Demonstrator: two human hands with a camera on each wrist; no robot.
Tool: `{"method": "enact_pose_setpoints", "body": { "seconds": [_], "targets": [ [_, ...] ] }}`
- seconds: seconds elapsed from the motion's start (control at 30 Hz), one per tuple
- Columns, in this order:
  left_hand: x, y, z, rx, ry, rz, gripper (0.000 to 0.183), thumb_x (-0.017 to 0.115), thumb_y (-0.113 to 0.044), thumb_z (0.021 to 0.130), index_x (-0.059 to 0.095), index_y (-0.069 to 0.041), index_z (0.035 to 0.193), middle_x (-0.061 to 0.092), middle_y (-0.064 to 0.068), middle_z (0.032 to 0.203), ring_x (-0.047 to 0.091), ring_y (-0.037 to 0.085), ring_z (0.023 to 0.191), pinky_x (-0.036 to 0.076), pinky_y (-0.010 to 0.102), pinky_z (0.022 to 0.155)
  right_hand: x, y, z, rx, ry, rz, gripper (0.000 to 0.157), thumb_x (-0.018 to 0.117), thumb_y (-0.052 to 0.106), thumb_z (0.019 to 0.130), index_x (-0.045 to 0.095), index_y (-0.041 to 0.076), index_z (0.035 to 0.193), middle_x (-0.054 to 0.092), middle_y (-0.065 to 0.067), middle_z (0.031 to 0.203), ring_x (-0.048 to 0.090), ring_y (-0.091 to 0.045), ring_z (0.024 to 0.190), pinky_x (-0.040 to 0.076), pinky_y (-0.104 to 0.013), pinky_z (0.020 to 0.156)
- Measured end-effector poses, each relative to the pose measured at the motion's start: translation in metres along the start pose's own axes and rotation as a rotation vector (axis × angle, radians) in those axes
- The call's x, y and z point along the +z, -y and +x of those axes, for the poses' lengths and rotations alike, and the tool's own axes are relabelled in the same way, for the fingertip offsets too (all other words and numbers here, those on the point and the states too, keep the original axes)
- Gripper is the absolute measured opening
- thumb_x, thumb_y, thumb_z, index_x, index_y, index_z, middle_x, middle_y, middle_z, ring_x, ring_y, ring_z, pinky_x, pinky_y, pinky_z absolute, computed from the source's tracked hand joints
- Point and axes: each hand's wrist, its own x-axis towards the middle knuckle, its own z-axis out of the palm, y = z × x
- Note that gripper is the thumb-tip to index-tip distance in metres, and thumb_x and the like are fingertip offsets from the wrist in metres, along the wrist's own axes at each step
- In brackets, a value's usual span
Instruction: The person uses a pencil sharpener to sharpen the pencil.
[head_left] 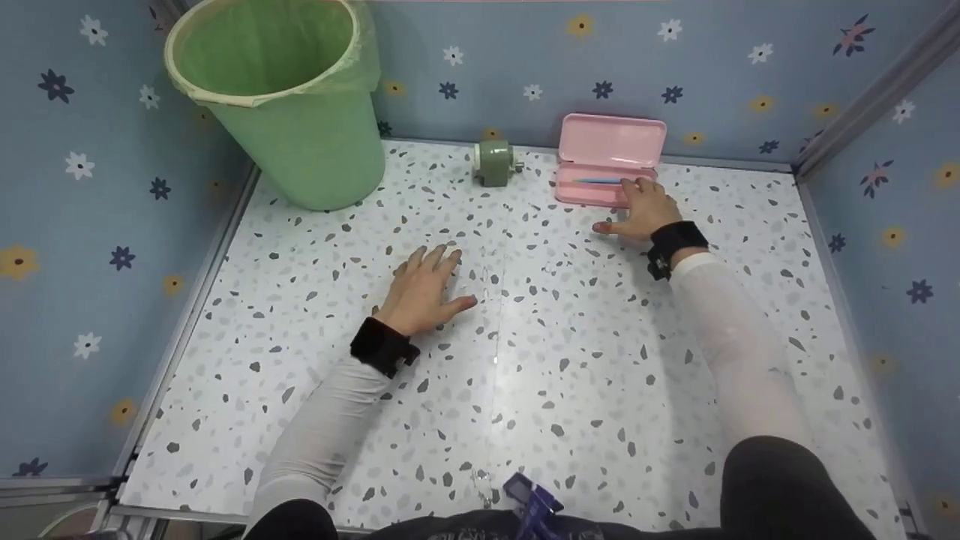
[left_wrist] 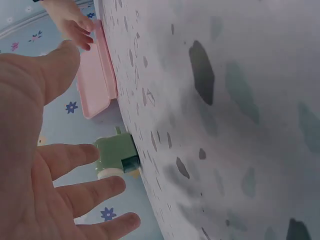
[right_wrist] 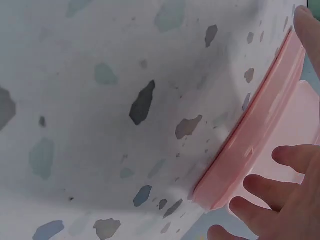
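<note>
A pink pencil case (head_left: pixel 611 142) stands with its lid raised against the back wall, and a slim blue pencil (head_left: pixel 596 181) lies inside. My right hand (head_left: pixel 649 210) is over the case's right end, fingers extended and spread; its fingertips overlap the pencil's right end in the head view. In the right wrist view those fingers (right_wrist: pixel 275 192) reach past the front wall of the case (right_wrist: pixel 250 135). My left hand (head_left: pixel 420 292) hovers palm down above the table's left middle, holding nothing, thumb and fingers apart. Ahead of it sits a green sharpener-like device (head_left: pixel 494 163), with a white side.
A tall green bin (head_left: pixel 300 150) with a liner stands in the back left corner. Flowered walls (head_left: pixel 525 60) enclose the speckled white table (head_left: pixel 570 375) at the back and sides. A purple strap (head_left: pixel 534 502) hangs at the front edge.
</note>
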Motion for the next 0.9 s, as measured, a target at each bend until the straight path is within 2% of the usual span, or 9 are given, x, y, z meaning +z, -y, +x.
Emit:
{"method": "enact_pose_setpoints", "body": {
  "seconds": [0.17,0.3,0.4,0.57,0.73,0.9],
  "targets": [
    [-0.002,-0.009,0.001,0.010,0.002,0.004,0.097,0.068,-0.068,0.102,0.036,-0.014,0.176,0.035,0.021,0.183,0.029,0.055,0.169,0.032,0.077,0.132,0.004,0.000,0.013,0.000,-0.018,-0.033,0.087,0.065,0.052,0.109,0.032,0.003,0.173,0.034,-0.035,0.175,0.033,-0.058,0.163,0.036,-0.080,0.127],
    [-0.001,-0.013,0.001,0.001,-0.001,0.013,0.096,0.068,-0.068,0.103,0.036,-0.015,0.176,0.033,0.019,0.184,0.028,0.054,0.170,0.028,0.078,0.134,0.010,-0.001,0.018,-0.020,-0.053,-0.085,0.070,0.059,0.033,0.112,0.037,0.001,0.170,0.039,-0.037,0.170,0.038,-0.059,0.158,0.039,-0.079,0.124],
    [0.003,-0.014,0.000,-0.013,0.007,0.024,0.096,0.067,-0.069,0.103,0.035,-0.016,0.176,0.032,0.018,0.185,0.026,0.054,0.171,0.023,0.080,0.134,0.015,-0.001,0.019,-0.013,-0.060,-0.097,0.064,0.057,0.024,0.112,0.038,0.001,0.169,0.043,-0.037,0.166,0.042,-0.059,0.155,0.041,-0.080,0.123],
    [0.009,-0.017,-0.002,-0.035,0.015,0.028,0.096,0.068,-0.068,0.102,0.037,-0.015,0.176,0.031,0.017,0.186,0.025,0.053,0.172,0.020,0.081,0.135,0.020,0.000,0.018,-0.001,-0.078,-0.077,0.048,0.056,0.014,0.112,0.050,0.002,0.158,0.049,-0.036,0.155,0.049,-0.058,0.145,0.048,-0.079,0.115],
    [0.008,-0.018,0.001,-0.042,0.020,0.028,0.096,0.069,-0.067,0.102,0.036,-0.015,0.176,0.032,0.018,0.185,0.024,0.052,0.172,0.021,0.080,0.135,0.018,0.001,0.019,-0.025,-0.112,-0.061,0.040,0.056,0.009,0.111,0.055,0.000,0.150,0.051,-0.037,0.151,0.051,-0.058,0.143,0.052,-0.076,0.111],
    [0.006,-0.016,0.004,0.004,0.008,0.028,0.096,0.071,-0.063,0.103,0.036,-0.010,0.175,0.037,0.024,0.181,0.028,0.054,0.170,0.028,0.072,0.136,0.012,-0.002,0.023,-0.052,-0.112,-0.082,0.031,0.055,0.008,0.112,0.058,-0.003,0.141,0.051,-0.038,0.150,0.047,-0.058,0.147,0.053,-0.077,0.108]
  ]
}}
